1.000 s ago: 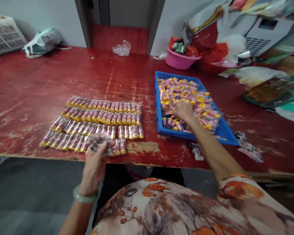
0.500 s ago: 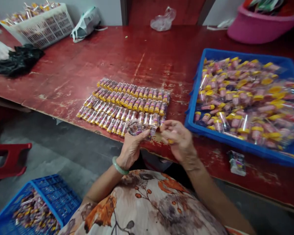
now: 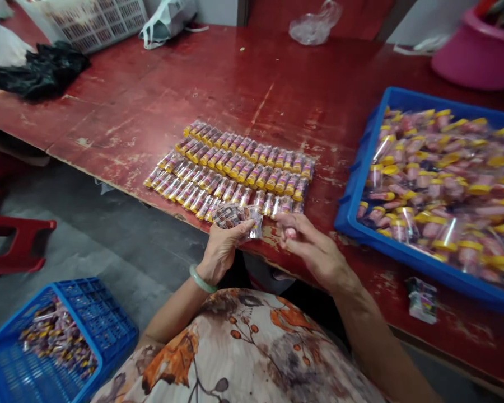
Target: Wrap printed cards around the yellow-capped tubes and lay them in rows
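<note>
My left hand (image 3: 223,247), with a pale green bangle at its wrist, grips a fanned stack of printed clear plastic wrappers (image 3: 235,217) under its thumb. Just to the right, at the table's front edge, my right hand (image 3: 313,246) is closed on a small pink tube (image 3: 290,233); its fingers cover most of it. Beyond both hands lie tight rows of wrapped tubes (image 3: 231,162) with yellow caps and purple labels.
A blue tray (image 3: 355,215) heaped with pink, yellow-capped tubes stands at right, beside a small packet (image 3: 422,301). A blue basket (image 3: 109,319) of wrapped tubes sits low left, near a red stool (image 3: 21,235). Behind are a white basket (image 3: 105,22) and a pink tub (image 3: 479,59).
The view has shifted, so the table's contents sit differently in the frame. My right hand has turned: a pink end shows between its fingers where a yellow bit showed before.
</note>
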Action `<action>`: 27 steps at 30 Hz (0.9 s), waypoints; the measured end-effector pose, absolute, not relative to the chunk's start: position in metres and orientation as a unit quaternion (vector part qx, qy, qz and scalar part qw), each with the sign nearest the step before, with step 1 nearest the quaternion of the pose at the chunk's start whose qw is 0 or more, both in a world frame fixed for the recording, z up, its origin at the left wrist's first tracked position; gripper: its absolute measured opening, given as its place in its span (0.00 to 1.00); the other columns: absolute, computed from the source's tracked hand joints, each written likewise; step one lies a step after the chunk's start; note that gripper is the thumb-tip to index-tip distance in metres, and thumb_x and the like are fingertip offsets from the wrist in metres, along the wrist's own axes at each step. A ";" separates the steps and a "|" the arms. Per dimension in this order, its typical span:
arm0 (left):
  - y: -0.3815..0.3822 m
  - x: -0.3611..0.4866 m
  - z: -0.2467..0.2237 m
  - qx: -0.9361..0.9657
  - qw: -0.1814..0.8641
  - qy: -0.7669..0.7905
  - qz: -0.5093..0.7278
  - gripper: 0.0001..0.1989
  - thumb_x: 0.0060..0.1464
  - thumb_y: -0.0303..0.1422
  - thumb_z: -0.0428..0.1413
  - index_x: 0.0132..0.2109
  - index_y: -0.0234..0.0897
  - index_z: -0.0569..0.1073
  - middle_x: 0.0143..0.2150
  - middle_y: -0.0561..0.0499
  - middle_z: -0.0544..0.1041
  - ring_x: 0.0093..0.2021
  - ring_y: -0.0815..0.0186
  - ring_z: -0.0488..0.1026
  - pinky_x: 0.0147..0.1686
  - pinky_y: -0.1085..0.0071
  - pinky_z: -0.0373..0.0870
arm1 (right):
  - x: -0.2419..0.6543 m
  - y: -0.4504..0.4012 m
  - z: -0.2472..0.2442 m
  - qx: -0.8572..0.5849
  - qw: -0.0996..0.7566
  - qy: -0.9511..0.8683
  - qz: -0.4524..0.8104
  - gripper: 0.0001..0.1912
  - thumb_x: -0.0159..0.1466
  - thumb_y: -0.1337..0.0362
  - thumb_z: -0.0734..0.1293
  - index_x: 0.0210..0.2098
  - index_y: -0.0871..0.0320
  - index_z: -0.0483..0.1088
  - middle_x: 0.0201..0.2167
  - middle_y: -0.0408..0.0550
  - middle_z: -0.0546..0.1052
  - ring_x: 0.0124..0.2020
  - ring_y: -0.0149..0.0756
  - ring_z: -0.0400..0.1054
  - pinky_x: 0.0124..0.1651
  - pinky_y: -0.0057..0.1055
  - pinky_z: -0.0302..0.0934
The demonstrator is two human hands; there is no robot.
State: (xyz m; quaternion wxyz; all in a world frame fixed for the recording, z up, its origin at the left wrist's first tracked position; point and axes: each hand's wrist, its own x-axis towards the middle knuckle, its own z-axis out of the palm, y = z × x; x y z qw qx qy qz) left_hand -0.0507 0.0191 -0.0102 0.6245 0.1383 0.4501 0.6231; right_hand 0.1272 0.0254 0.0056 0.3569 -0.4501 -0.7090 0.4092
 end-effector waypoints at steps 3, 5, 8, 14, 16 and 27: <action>0.017 -0.049 -0.009 0.107 0.614 0.447 0.642 0.20 0.33 0.30 0.71 0.37 0.33 0.79 0.38 0.47 0.82 0.36 0.61 0.79 0.44 0.63 0.74 | 0.126 0.003 0.003 -0.417 0.351 -0.777 0.314 0.23 0.65 0.66 0.62 0.59 0.48 0.64 0.47 0.49 0.72 0.49 0.39 0.69 0.49 0.36 0.67; 0.016 -0.047 -0.007 0.091 0.610 0.441 0.652 0.22 0.32 0.31 0.72 0.39 0.33 0.79 0.37 0.48 0.82 0.36 0.61 0.79 0.45 0.63 0.74 | 0.120 -0.007 0.000 -0.405 0.380 -0.800 0.228 0.23 0.63 0.70 0.62 0.57 0.51 0.64 0.44 0.50 0.72 0.46 0.40 0.70 0.47 0.38 0.67; 0.014 -0.043 -0.003 0.078 0.601 0.439 0.664 0.24 0.30 0.31 0.72 0.40 0.33 0.78 0.35 0.49 0.81 0.34 0.63 0.78 0.43 0.64 0.73 | 0.110 -0.013 -0.003 -0.382 0.416 -0.810 0.157 0.18 0.61 0.74 0.63 0.50 0.54 0.65 0.40 0.51 0.73 0.42 0.41 0.70 0.43 0.40 0.67; 0.009 -0.037 -0.002 0.075 0.612 0.435 0.656 0.23 0.33 0.33 0.72 0.40 0.33 0.79 0.35 0.50 0.81 0.32 0.65 0.77 0.42 0.65 0.72 | 0.101 -0.012 0.003 -0.362 0.444 -0.815 0.085 0.16 0.60 0.75 0.64 0.46 0.55 0.64 0.36 0.51 0.72 0.38 0.41 0.68 0.40 0.40 0.66; 0.007 -0.036 -0.004 0.076 0.624 0.424 0.652 0.22 0.34 0.34 0.72 0.39 0.32 0.79 0.35 0.50 0.81 0.32 0.65 0.77 0.42 0.65 0.72 | 0.101 -0.013 0.003 -0.359 0.441 -0.821 0.051 0.18 0.60 0.75 0.63 0.47 0.54 0.63 0.36 0.51 0.72 0.38 0.41 0.69 0.40 0.41 0.66; 0.004 -0.035 -0.004 0.004 0.668 0.390 0.634 0.20 0.35 0.30 0.72 0.38 0.30 0.78 0.33 0.51 0.80 0.30 0.69 0.75 0.37 0.70 0.72 | 0.094 -0.015 -0.004 -0.384 0.436 -0.807 -0.105 0.19 0.60 0.73 0.67 0.50 0.59 0.66 0.37 0.54 0.74 0.38 0.41 0.71 0.40 0.38 0.69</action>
